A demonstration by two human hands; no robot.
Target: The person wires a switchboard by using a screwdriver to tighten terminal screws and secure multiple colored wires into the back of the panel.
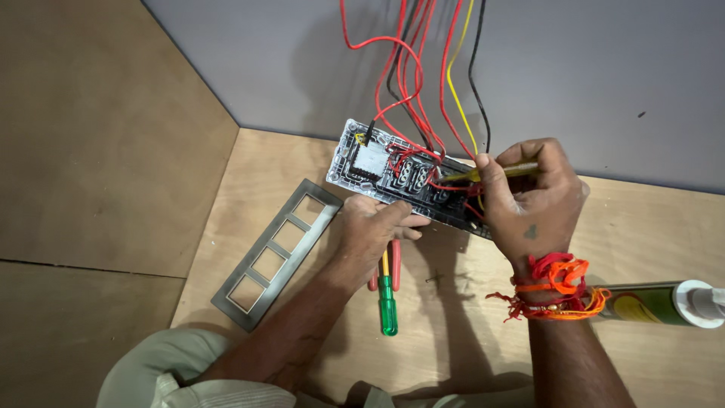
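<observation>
Matt plywood board; glossy green plastic screwdriver handle; brushed metal frame.

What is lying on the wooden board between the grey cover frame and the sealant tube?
In the head view, a green-handled screwdriver and red-handled pliers lie between the grey frame and the sealant tube; both forearms cross that stretch too.

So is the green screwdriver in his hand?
No, the green screwdriver lies on the wooden board below the left hand.

A grey four-window cover frame lies lower left, a green-handled screwdriver at centre bottom, a sealant tube at right.
</observation>
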